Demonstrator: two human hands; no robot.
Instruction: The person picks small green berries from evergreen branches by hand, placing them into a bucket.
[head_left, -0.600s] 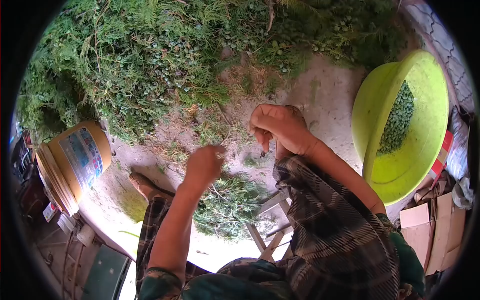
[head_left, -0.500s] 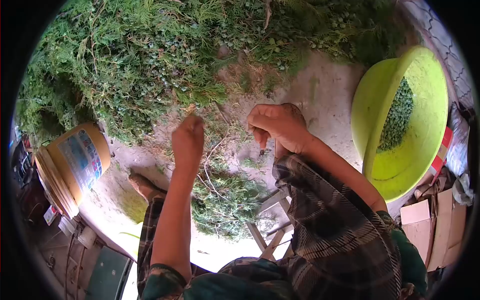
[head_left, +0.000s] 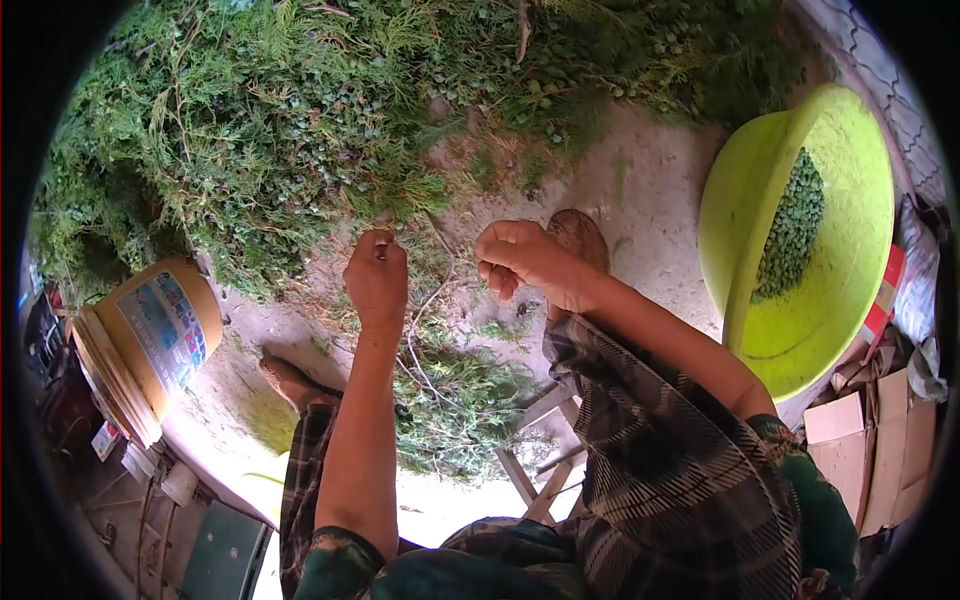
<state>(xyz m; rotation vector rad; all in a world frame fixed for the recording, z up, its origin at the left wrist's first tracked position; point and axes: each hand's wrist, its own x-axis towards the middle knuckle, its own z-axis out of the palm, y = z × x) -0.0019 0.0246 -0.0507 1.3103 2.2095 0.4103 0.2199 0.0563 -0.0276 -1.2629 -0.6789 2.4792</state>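
My left hand [head_left: 377, 278] is closed, thumb against the curled forefinger, in front of the near edge of a heap of green conifer branches [head_left: 290, 120]. A small pale glint shows at its fingertips, too small to name. To its right, my right hand [head_left: 530, 260] is closed too, its fingers curled inward and pointing left. Whatever lies within its fingers is hidden. The two hands are apart. Below them, between my legs, lies a smaller pile of green sprigs [head_left: 455, 410] with a thin bare twig [head_left: 412, 345] across it.
On the right a tilted yellow-green basin [head_left: 835, 330] holds many small green cones or berries [head_left: 792, 230]. A tan bucket [head_left: 195, 290] with a printed label lies tilted at left. Cardboard [head_left: 885, 450] stands at lower right. A wooden stool frame [head_left: 540, 490] shows below.
My right hand has come a little left and down, nearer my left hand. My left hand has turned slightly, with its thumb and forefinger now showing more. The view has shifted slightly.
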